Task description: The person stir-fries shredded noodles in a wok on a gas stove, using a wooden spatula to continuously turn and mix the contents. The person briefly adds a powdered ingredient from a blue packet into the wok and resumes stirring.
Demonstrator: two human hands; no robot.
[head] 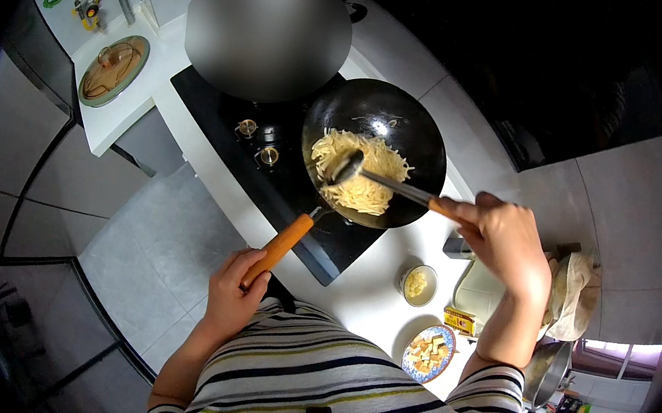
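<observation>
My left hand (237,293) grips the wooden handle (280,249) of a dark wok (376,106) on the stove. In the wok lies a heap of pale, thin strips of food (371,195), perhaps shredded potato. My right hand (504,241) holds a metal ladle (396,184) by its wooden handle end. The ladle's bowl rests in or just over the strips, on their left side; its exact contact is blurred.
The black glass gas hob (220,118) has two brass-coloured knobs. On the white counter stand a small bowl of chopped pale bits (431,300), a yellow box (459,321) and a blue-patterned bowl of cubes (408,366). A glass lid (115,70) lies far left. A large blurred oval hides the back burner.
</observation>
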